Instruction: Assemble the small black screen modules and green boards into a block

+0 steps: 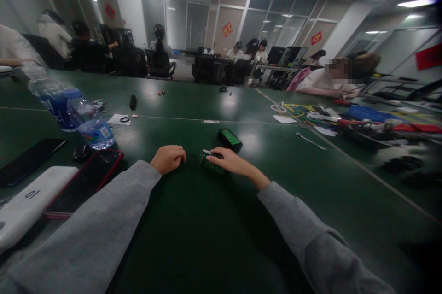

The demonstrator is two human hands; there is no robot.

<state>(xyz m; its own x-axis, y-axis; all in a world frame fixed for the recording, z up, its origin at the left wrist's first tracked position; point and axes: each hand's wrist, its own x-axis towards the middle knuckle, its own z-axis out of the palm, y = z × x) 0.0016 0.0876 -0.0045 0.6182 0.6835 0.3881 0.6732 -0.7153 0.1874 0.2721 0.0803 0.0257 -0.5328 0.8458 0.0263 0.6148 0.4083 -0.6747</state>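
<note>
My right hand [226,161] grips a green circuit board [211,165] low over the green table, thumb and fingers at its upper edge. A small pale, rod-like part [207,152] shows by the fingertips; its kind is too blurred to tell. Just beyond that hand sits a black box [230,139] with a green face, apart from the board. My left hand [168,159] rests on the table to the left of the board, fingers curled under in a loose fist, with no object showing in it.
Phones, including a red-edged one [86,183], a white device [32,202] and two plastic bottles [91,123] crowd the left. A wrench [311,141] lies at right, before piled cables and tools [373,119]. A person [321,79] sits across the table [193,229].
</note>
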